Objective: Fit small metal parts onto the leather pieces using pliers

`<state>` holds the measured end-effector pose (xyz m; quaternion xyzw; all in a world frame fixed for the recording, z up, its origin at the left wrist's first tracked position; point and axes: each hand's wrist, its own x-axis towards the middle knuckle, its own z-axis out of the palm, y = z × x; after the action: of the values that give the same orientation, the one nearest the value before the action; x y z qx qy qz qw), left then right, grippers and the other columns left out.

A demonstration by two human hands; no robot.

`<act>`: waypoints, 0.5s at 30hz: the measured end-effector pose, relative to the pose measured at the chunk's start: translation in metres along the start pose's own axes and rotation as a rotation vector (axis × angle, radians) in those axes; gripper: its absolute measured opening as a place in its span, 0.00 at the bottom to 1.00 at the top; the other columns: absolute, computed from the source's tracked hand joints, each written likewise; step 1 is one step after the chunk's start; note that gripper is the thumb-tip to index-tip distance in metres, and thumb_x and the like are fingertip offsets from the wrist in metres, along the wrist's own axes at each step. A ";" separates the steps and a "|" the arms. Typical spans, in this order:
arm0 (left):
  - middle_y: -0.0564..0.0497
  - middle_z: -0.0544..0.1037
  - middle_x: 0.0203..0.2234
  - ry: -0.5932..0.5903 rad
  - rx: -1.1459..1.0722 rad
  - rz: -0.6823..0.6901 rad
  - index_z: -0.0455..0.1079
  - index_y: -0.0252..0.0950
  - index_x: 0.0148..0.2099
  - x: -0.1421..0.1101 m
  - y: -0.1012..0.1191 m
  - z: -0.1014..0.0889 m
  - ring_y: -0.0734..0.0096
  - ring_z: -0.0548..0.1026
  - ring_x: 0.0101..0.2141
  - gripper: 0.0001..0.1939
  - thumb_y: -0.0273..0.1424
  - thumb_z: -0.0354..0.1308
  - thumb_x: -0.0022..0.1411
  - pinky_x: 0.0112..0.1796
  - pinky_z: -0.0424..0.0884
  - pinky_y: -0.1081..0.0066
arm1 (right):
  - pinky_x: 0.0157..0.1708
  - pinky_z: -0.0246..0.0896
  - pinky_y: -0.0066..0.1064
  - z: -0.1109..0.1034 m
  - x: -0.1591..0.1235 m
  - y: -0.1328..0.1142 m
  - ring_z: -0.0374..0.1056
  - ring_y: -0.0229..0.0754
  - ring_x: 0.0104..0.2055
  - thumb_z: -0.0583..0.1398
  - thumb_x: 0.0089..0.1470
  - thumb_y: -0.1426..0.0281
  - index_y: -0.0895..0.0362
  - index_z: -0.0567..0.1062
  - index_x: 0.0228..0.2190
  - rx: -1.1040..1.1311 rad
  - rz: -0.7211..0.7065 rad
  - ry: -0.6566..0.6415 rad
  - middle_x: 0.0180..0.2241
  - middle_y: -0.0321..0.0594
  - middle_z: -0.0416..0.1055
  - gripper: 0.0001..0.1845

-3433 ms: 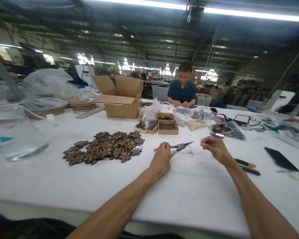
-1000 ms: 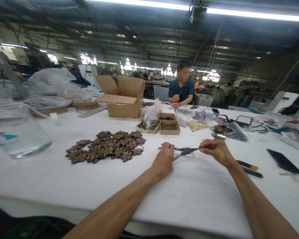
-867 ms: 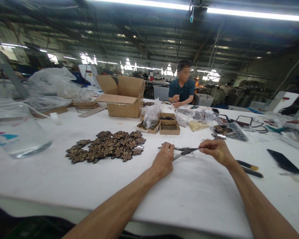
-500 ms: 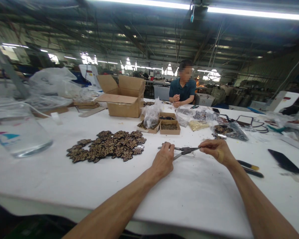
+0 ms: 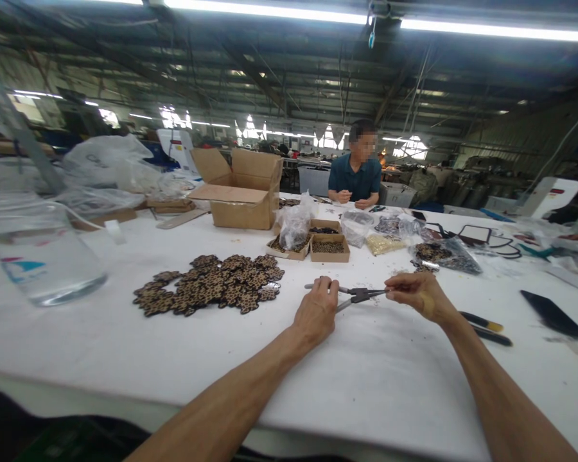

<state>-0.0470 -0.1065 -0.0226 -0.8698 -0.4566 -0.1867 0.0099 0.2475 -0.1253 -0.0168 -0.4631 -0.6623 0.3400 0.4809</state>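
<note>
My left hand (image 5: 318,307) is closed round the handles of a pair of pliers (image 5: 361,294), whose jaws point to the right. At the tip of the jaws, my right hand (image 5: 421,296) pinches with thumb and forefinger; whatever lies between those fingers is too small to make out. Left of my hands lies a spread pile of leopard-print pieces (image 5: 212,285) with dark, scalloped edges. Tiny bits are scattered on the white table (image 5: 289,378) just beyond the pliers. A second tool with yellow and black handles (image 5: 484,324) rests partly behind my right wrist.
Small open boxes (image 5: 330,249) of leopard-print bits stand beyond my hands, near a large cardboard box (image 5: 243,196). A clear plastic jug (image 5: 48,256) is at left, a dark phone-like slab (image 5: 553,314) at right. Across the table sits a person (image 5: 355,173), forearms on it.
The view has shifted slightly. My hands keep about the same hold at the pliers. Across the table, the person's hands have moved apart and lower.
</note>
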 end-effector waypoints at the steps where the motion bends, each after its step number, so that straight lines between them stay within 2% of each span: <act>1: 0.41 0.65 0.55 0.004 -0.005 0.007 0.58 0.38 0.57 0.000 0.000 0.000 0.57 0.64 0.56 0.32 0.13 0.50 0.50 0.47 0.74 0.62 | 0.33 0.72 0.35 -0.001 0.000 0.001 0.75 0.47 0.34 0.75 0.43 0.59 0.57 0.85 0.38 0.001 0.017 -0.011 0.34 0.44 0.81 0.21; 6: 0.41 0.65 0.55 0.048 -0.062 0.043 0.58 0.38 0.56 0.000 0.003 0.003 0.57 0.63 0.57 0.32 0.12 0.50 0.49 0.50 0.73 0.60 | 0.31 0.70 0.34 -0.007 -0.002 -0.001 0.75 0.46 0.31 0.76 0.41 0.60 0.59 0.85 0.37 0.011 0.077 -0.070 0.30 0.44 0.81 0.21; 9: 0.41 0.65 0.54 0.058 -0.091 0.047 0.59 0.38 0.55 0.000 0.004 0.004 0.57 0.63 0.57 0.31 0.12 0.50 0.49 0.51 0.73 0.58 | 0.29 0.69 0.34 -0.011 -0.004 -0.003 0.74 0.45 0.30 0.76 0.40 0.60 0.59 0.85 0.36 0.037 0.095 -0.061 0.29 0.45 0.81 0.21; 15: 0.41 0.65 0.55 0.073 -0.093 0.057 0.57 0.38 0.57 0.000 0.003 0.005 0.57 0.63 0.57 0.33 0.12 0.50 0.49 0.52 0.72 0.57 | 0.29 0.70 0.35 -0.014 -0.006 -0.008 0.73 0.45 0.27 0.75 0.42 0.58 0.59 0.86 0.33 0.037 0.046 -0.044 0.27 0.45 0.80 0.19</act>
<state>-0.0432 -0.1071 -0.0269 -0.8745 -0.4219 -0.2391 -0.0086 0.2592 -0.1332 -0.0075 -0.4618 -0.6555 0.3734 0.4666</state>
